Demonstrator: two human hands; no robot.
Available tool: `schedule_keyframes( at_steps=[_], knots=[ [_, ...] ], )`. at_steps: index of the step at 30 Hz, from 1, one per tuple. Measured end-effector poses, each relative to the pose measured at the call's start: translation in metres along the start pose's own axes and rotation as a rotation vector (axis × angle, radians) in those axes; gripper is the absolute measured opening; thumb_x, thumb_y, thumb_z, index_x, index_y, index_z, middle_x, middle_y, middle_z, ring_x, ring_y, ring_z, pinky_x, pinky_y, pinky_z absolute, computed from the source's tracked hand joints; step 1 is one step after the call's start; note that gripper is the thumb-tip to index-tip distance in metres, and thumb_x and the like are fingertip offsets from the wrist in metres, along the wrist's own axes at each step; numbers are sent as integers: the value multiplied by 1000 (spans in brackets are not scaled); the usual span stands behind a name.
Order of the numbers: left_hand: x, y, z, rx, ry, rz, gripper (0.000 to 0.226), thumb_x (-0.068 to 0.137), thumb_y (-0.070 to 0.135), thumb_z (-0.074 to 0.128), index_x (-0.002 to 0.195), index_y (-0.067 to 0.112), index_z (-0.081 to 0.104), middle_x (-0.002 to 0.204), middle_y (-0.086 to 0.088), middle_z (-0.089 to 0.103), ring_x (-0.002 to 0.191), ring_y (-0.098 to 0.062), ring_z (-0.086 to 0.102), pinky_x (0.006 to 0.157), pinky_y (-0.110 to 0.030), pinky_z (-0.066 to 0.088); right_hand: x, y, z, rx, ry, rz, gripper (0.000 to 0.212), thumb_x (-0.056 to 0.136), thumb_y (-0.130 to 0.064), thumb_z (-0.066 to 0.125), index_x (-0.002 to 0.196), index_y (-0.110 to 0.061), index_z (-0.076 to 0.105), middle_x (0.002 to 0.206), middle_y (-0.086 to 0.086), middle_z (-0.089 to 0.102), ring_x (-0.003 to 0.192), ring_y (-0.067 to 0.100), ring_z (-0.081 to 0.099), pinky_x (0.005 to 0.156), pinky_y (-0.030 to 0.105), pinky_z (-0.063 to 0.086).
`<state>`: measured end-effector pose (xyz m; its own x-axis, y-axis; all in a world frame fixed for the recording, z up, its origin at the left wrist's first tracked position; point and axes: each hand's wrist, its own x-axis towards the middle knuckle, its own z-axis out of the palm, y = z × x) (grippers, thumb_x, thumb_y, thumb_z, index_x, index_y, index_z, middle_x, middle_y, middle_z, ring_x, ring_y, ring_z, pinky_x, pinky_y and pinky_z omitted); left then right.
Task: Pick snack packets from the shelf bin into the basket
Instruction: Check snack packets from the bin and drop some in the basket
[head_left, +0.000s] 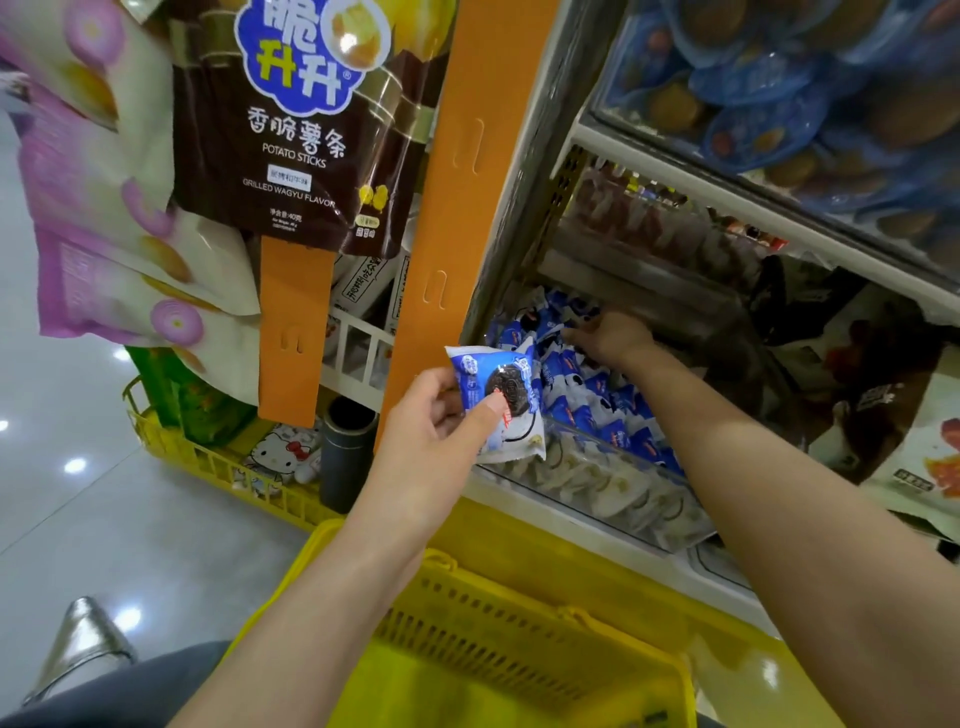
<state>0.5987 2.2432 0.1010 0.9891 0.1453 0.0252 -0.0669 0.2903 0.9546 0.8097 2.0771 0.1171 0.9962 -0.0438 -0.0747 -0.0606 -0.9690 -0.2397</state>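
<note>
On shop shelving hangs a brown bag (296, 130) reading "POTATO STICKS, GRILLED WAGYU FLAVOR". The left hand (441, 431) pinches a blue-and-white snack packet (498, 384) just outside the clear shelf bin (613, 483), the yellow basket (519, 639) below. The right hand (613, 338) lies among the bin's packets (587, 395); I cannot tell its grip.

The packets (597, 395) are lying in the bin (623, 493); the basket (467, 587) is sitting before it, below. A crate (171, 441) is standing at left.

Blue-white cookie packet (498, 395) beside clear shelf bin (623, 493) of like packets (597, 400); yellow basket (519, 613) below.
</note>
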Motion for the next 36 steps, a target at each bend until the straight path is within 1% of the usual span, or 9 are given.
schedule_keyframes(
  at_steps=[5, 9, 11, 14, 19, 22, 27, 33, 36],
  knots=[
    [-4, -1, -6, 31, -1, 9, 17, 88, 16, 58, 99, 29, 54, 99, 8, 66, 82, 8, 63, 59, -3, 45, 1, -8, 6, -23, -47, 31, 63, 84, -62, 49, 106, -4, 57, 97, 13, 63, 84, 24, 59, 69, 29, 41],
    [-2, 0, -10, 31, -2, 17, 18, 89, 18, 57, 101, 31, 53, 100, 8, 65, 83, 8, 63, 60, -4, 45, 1, -11, 10, -54, -15, 72, 56, 85, -47, 57, 123, -6, 49, 119, 12, 58, 107, 28, 57, 89, 37, 48],
    [-1, -1, -10, 29, -6, 21, 19, 89, 18, 57, 102, 31, 53, 102, 8, 65, 85, 7, 63, 61, -4, 46, 2, -11, 10, -4, 0, 84, 43, 85, -45, 57, 105, -6, 58, 102, 9, 64, 91, 24, 62, 78, 33, 50],
    [0, -2, -9, 45, -9, 38, 20, 89, 17, 58, 101, 31, 53, 103, 9, 65, 86, 8, 62, 63, -5, 46, -3, -9, 2, 69, 53, 89, 40, 88, -44, 52, 69, -9, 57, 64, 4, 57, 60, 20, 53, 51, 26, 34],
    [-1, -6, -5, 38, 0, 32, 21, 87, 16, 59, 100, 33, 53, 103, 11, 64, 85, 11, 61, 62, -2, 44, -23, 0, -17, 279, 165, 79, 37, 92, -44, 47, 86, -9, 57, 85, 9, 53, 79, 24, 53, 71, 31, 41],
    [-2, -5, -2, 18, 3, 6, 24, 85, 16, 62, 108, 21, 55, 102, 5, 66, 81, 8, 63, 60, -5, 46, -54, -2, -26, 677, 263, 41, 26, 90, -32, 56, 97, -8, 62, 87, 3, 60, 76, 13, 56, 61, 20, 40],
    [-8, -2, 4, -80, -10, -14, 25, 82, 14, 65, 106, 14, 57, 90, 3, 68, 70, 4, 64, 59, -11, 49, -132, -10, -27, 832, 112, -139, 21, 87, -25, 61, 101, -11, 66, 86, -2, 68, 68, 0, 62, 57, 8, 45],
    [-17, -7, 5, -86, -79, -65, 41, 65, 36, 63, 103, 20, 60, 82, 12, 71, 74, 0, 63, 68, -20, 50, -186, -8, -10, 904, -102, -177, 22, 90, -19, 58, 109, -9, 57, 97, 9, 67, 77, 13, 63, 66, 18, 49],
    [-20, -12, 3, -214, -132, -140, 47, 68, 31, 64, 112, 16, 55, 96, 5, 69, 79, -3, 66, 68, -23, 54, -195, -3, -9, 894, -114, -163, 18, 90, -23, 58, 106, -17, 55, 100, 6, 67, 78, 12, 63, 65, 21, 50]
  ],
)
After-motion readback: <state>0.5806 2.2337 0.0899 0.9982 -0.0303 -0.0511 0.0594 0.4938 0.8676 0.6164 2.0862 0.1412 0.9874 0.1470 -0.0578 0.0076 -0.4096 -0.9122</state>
